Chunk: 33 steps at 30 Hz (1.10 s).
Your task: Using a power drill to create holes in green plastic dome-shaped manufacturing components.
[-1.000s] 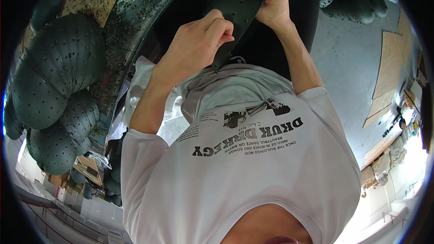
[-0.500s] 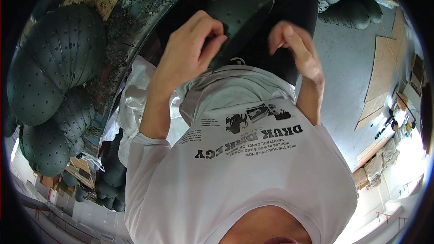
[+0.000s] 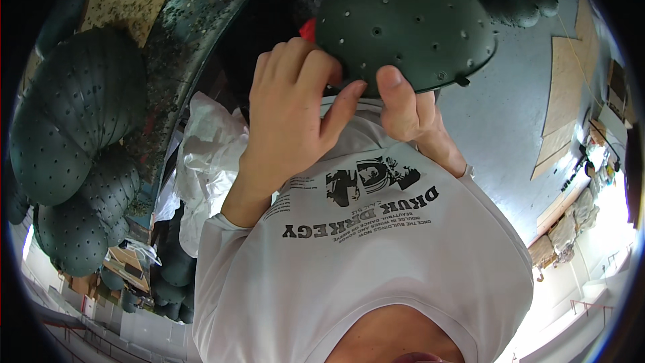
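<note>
A dark green dome-shaped shell (image 3: 410, 23), dotted with small holes, is held up in front of my waist, its rounded outer face showing. My right hand (image 3: 410, 111) grips the near rim, with the thumb against the edge and the other fingers mostly hidden under it. At the rim's left end, my left hand (image 3: 292, 104) is closed, thumb and curled fingers at the edge. Its fingertips are partly hidden behind the shell. A small dark tab sticks out from the rim on the right.
Nested stacks of similar green shells (image 3: 80, 114) stand at the left, by a worktop (image 3: 178, 27) strewn with dark scraps. More shells (image 3: 517, 0) lie at the far right. A white plastic bag (image 3: 211, 154) hangs by my left arm. Flat cardboard (image 3: 564, 101) lies on the grey floor (image 3: 510, 121).
The shell has been raised and turned so its outer face shows. My right hand, apart from it before, has moved left onto the rim. My left hand has shifted slightly right and down.
</note>
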{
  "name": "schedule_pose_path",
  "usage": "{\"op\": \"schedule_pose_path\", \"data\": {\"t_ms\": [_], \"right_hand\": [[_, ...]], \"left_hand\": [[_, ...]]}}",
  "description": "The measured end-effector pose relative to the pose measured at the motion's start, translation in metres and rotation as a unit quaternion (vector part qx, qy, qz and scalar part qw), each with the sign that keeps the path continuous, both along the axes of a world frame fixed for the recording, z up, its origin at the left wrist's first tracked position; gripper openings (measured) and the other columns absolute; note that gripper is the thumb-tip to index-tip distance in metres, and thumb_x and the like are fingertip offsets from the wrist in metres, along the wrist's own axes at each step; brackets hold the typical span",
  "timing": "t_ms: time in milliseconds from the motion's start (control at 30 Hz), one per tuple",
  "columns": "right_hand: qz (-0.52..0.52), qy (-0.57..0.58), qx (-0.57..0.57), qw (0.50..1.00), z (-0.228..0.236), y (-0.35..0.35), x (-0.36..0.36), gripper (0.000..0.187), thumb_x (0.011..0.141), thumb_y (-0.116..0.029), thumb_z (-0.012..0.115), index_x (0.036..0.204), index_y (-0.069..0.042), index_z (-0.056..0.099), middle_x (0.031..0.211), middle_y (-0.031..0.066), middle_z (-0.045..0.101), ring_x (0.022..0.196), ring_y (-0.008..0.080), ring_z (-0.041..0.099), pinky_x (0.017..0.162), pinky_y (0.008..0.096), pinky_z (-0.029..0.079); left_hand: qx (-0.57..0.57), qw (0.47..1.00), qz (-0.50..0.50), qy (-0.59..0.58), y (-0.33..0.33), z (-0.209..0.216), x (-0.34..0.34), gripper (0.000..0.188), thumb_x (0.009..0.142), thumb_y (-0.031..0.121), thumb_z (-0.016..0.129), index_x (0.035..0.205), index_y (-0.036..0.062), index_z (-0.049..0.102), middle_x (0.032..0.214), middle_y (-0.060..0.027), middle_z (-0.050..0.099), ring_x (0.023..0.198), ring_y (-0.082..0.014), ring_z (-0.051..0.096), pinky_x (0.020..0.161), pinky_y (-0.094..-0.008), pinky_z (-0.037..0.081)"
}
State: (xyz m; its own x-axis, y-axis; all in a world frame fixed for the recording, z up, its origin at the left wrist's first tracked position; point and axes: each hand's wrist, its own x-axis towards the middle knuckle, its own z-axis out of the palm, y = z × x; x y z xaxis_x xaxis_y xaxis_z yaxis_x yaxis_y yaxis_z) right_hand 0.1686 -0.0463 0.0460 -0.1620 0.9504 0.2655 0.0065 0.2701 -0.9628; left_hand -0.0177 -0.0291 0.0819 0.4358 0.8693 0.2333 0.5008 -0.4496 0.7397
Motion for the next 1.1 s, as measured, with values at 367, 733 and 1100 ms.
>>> {"op": "schedule_pose_path", "data": {"t_ms": [367, 733, 1100], "right_hand": [[-0.184, -0.302, 0.219, 0.909, -0.043, -0.024, 0.044, 0.022, 0.099, -0.009, 0.052, 0.103, 0.008, 0.066, 0.101, 0.017, 0.069, 0.083, 0.0302, 0.065, 0.071, 0.0403, 0.054], [-0.263, -0.468, 0.354, 0.766, -0.081, -0.032, 0.033, 0.031, 0.096, -0.005, 0.056, 0.124, 0.009, 0.052, 0.105, 0.0212, 0.068, 0.087, 0.0335, 0.068, 0.073, 0.0427, 0.059], [-0.28, -0.618, 0.388, 0.624, -0.108, -0.041, 0.028, 0.044, 0.095, -0.006, 0.056, 0.134, 0.009, 0.041, 0.108, 0.0238, 0.067, 0.09, 0.0335, 0.069, 0.075, 0.0426, 0.061]], "left_hand": [[0.021, 0.98, -0.082, 0.18, -0.008, -0.02, 0.065, 0.017, 0.086, 0.017, 0.066, 0.084, 0.0057, 0.053, 0.08, -0.0085, 0.054, 0.074, -0.0254, 0.056, 0.071, -0.0396, 0.042], [-0.023, 0.979, -0.082, 0.186, -0.008, -0.019, 0.064, 0.015, 0.085, 0.012, 0.064, 0.091, 0.003, 0.054, 0.087, -0.0115, 0.059, 0.079, -0.0281, 0.06, 0.07, -0.0394, 0.045], [-0.042, 0.981, -0.06, 0.178, -0.007, -0.022, 0.063, 0.012, 0.085, 0.012, 0.064, 0.085, 0.0041, 0.055, 0.083, -0.0101, 0.06, 0.076, -0.0279, 0.062, 0.068, -0.0393, 0.046]]}}
